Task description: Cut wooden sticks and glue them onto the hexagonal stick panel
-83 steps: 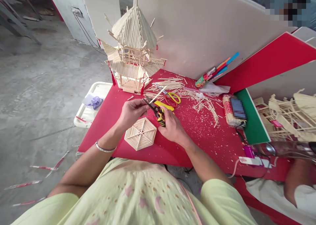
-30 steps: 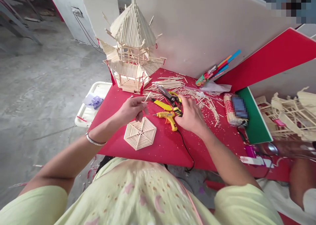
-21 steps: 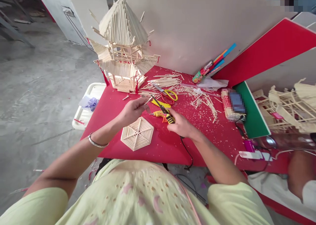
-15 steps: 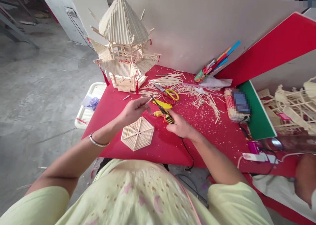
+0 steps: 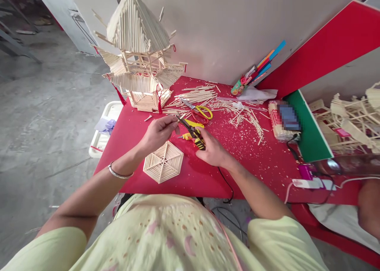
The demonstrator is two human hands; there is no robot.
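Note:
My left hand [image 5: 160,132] pinches a short thin wooden stick [image 5: 181,116] between thumb and fingertips. In my right hand [image 5: 211,147] is a pair of scissors [image 5: 198,141] with yellow-and-black handles; their dark blades reach up to the stick near my left fingertips. Whether the blades touch the stick I cannot tell. Just below my left hand lies a flat hexagon made of sticks [image 5: 164,162]. A yellow glue gun [image 5: 187,136] rests on the table partly behind the scissors. Beyond it are a yellow-handled cutter [image 5: 194,123] and another pair of scissors [image 5: 204,112] with yellow and red handles.
A tiered stick pagoda [image 5: 142,65] stands at the red table's [image 5: 252,176] back left. Loose sticks [image 5: 198,94] and scraps spread behind my hands. To the right are a pen holder [image 5: 237,88], a stick pack with a phone [image 5: 288,116], a power strip [image 5: 311,184] and another person's arm [image 5: 369,203].
The view has shifted slightly. The scissor blades now sit closer to my left fingertips and the stick. Both hands keep their holds.

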